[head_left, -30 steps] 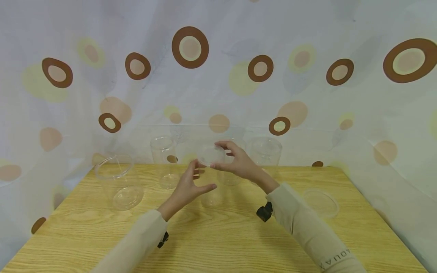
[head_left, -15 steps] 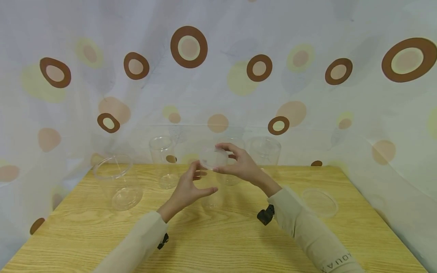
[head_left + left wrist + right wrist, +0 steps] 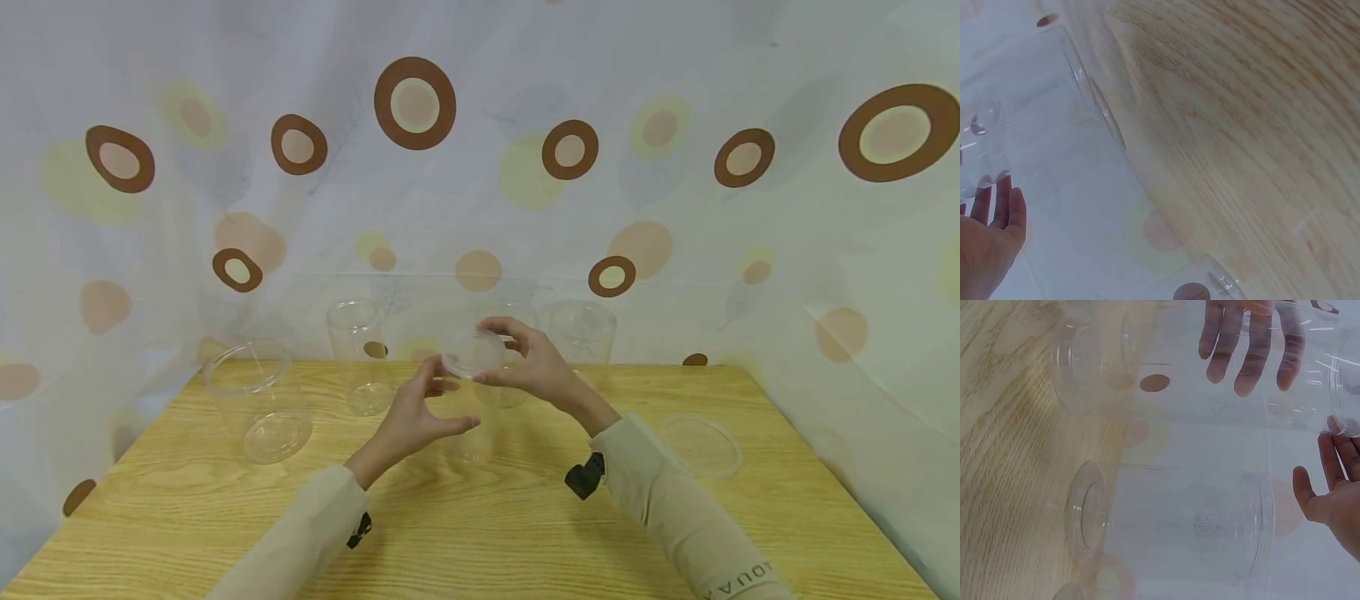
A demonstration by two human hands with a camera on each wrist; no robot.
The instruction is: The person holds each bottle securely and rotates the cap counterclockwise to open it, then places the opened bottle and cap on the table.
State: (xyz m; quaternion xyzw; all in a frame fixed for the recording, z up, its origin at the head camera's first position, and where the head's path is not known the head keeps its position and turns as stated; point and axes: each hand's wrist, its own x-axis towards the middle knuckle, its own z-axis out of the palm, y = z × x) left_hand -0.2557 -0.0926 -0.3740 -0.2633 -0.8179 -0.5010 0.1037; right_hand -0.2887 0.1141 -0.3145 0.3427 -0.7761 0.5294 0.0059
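Lid (image 3: 465, 358): from my remote seat, I judge it is being fitted onto the clear jar (image 3: 471, 442) standing at table centre; I can't tell whether it has seated.
Right hand (image 3: 532, 362): pinches the lid, thumb and fingers spread to its width, at the jar's mouth.
Left hand (image 3: 412, 421): cups the jar's upper body, thumb and fingers wide around it; firmness unclear to me.
Next press: calls, I think, for steadying below and level, even pressure above.
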